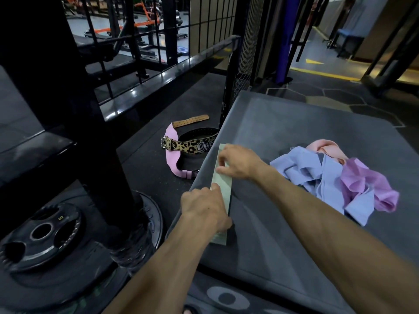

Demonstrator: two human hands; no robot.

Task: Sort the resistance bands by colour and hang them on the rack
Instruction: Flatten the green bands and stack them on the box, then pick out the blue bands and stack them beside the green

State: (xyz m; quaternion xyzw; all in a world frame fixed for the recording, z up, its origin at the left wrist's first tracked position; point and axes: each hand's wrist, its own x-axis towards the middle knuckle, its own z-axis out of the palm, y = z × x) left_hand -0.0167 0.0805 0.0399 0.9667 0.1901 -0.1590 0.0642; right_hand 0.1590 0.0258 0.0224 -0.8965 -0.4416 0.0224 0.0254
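Observation:
A pale green resistance band (224, 186) lies flat and straight along the left edge of a grey padded box (294, 137). My left hand (204, 207) rests on its near part, fingers curled over the band. My right hand (238, 163) pinches the band's far part between thumb and fingers. On the box's right side sits a loose heap: blue bands (317, 175), a purple band (371, 189) and a pink band (326, 148) at the back.
On the dark floor left of the box lie a leopard-print lifting belt (192, 146), a pink belt (172, 155) and a tan belt strap (190, 121). A black rack post (86, 123) stands over stacked weight plates (45, 236). Black rails and mesh fencing run behind.

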